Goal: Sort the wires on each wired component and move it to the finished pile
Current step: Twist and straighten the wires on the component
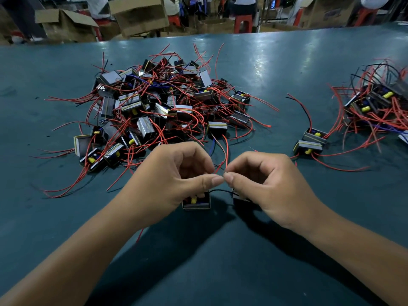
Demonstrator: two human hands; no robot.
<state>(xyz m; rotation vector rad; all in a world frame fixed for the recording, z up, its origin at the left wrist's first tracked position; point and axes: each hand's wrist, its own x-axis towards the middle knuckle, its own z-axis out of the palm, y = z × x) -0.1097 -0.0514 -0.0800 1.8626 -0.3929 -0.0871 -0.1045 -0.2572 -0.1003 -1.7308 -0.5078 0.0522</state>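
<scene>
Teal table (265, 250); red wires (224, 149); yellow-capped component (196, 200); brown boxes (139, 14).

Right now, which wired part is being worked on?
The one under the left hand, yellow piece showing; both hands pinch its wires. All others lie untouched.

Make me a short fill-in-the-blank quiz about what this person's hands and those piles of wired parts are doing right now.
1. The left hand and right hand pinch a thin ____ between their fingertips.
2. Most wires in the big pile are ____ in colour.
3. The smaller pile lies on the person's ____ side.
4. The piles rest on a ____ coloured table.

Missing words: wire; red; right; teal
</scene>
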